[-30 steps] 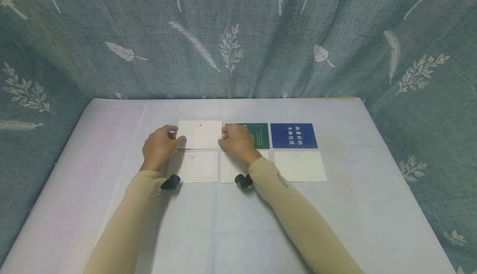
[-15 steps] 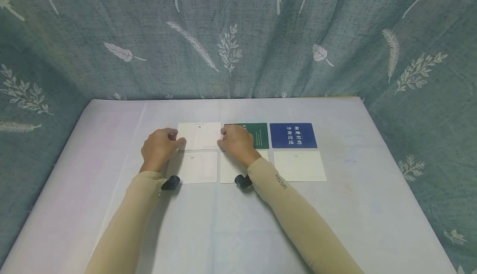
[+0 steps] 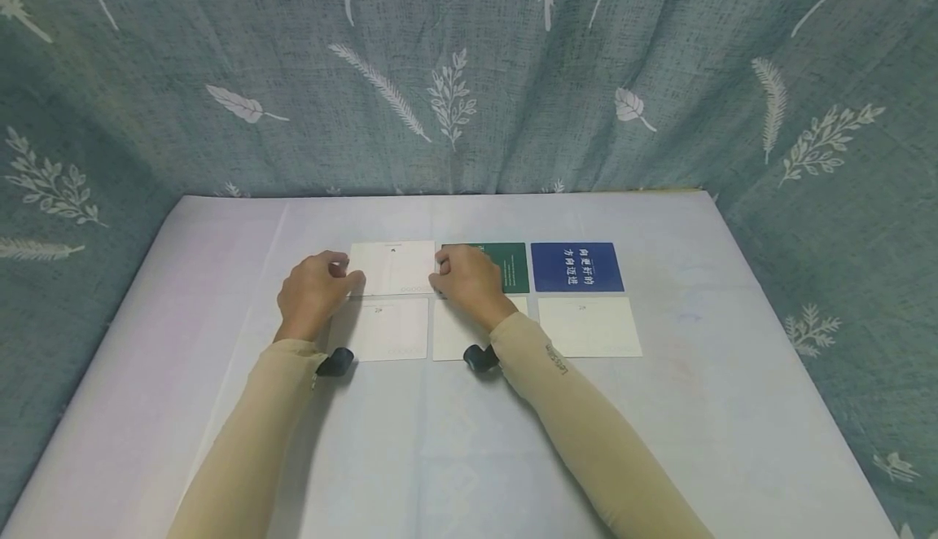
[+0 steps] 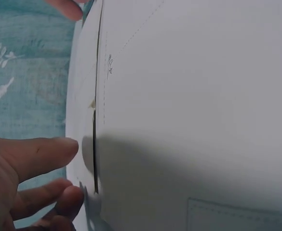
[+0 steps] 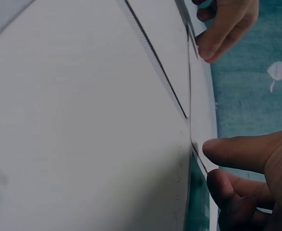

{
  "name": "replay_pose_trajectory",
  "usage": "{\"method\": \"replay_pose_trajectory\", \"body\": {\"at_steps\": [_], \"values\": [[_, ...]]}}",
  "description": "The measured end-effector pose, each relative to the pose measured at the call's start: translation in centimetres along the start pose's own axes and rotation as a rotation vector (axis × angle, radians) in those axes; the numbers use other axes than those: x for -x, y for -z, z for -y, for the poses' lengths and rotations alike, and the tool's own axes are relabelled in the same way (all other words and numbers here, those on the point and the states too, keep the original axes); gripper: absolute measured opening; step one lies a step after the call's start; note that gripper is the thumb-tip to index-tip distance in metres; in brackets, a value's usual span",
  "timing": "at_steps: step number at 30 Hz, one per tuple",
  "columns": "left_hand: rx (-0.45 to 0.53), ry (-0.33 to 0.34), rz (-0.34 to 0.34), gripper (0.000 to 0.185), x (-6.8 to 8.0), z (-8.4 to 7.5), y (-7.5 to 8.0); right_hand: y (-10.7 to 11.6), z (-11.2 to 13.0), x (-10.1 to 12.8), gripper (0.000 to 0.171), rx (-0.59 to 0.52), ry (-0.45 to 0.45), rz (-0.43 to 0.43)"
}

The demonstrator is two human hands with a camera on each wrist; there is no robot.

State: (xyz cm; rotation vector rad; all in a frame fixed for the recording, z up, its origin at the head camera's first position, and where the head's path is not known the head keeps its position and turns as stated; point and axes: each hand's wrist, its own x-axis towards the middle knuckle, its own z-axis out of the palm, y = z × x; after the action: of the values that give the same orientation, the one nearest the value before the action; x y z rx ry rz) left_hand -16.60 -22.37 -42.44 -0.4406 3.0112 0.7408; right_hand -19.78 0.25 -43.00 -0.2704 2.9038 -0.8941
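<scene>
The white card (image 3: 392,267) at the back left of the grid is being pinched at both short edges: its left edge is held by the left hand (image 3: 313,291), its right edge by the right hand (image 3: 469,280), fingers curled in on each side. In the left wrist view, a thumb and fingertip (image 4: 69,196) are seen closing on the card's rim, which looks barely raised off the bench (image 3: 659,409); whether it is lifted clear cannot be told. The step in hand is judged to be the setting or squaring of this card in the top row, at ten o'clock from the grid's centre. A gentle, level release is called for next, with the edge kept parallel to the green card (image 3: 506,266) just beside it at three o'clock. Further along at three o'clock a blue card (image 3: 577,266) is laid, and three pale cards (image 3: 589,326) are ranged in the near row, at six o'clock of the upper ones. The bench is covered in a pale cloth, and a teal curtain (image 3: 469,75) printed with white leaves is hung behind and around it
</scene>
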Motion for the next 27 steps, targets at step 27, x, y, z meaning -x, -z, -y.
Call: {"method": "replay_pose_trajectory", "body": {"at_steps": [27], "values": [[0.041, -0.235, -0.039, 0.038, 2.8, -5.4, -2.1, 5.9, -5.1, 4.5, 0.033, -0.088, 0.087, -0.190]]}}
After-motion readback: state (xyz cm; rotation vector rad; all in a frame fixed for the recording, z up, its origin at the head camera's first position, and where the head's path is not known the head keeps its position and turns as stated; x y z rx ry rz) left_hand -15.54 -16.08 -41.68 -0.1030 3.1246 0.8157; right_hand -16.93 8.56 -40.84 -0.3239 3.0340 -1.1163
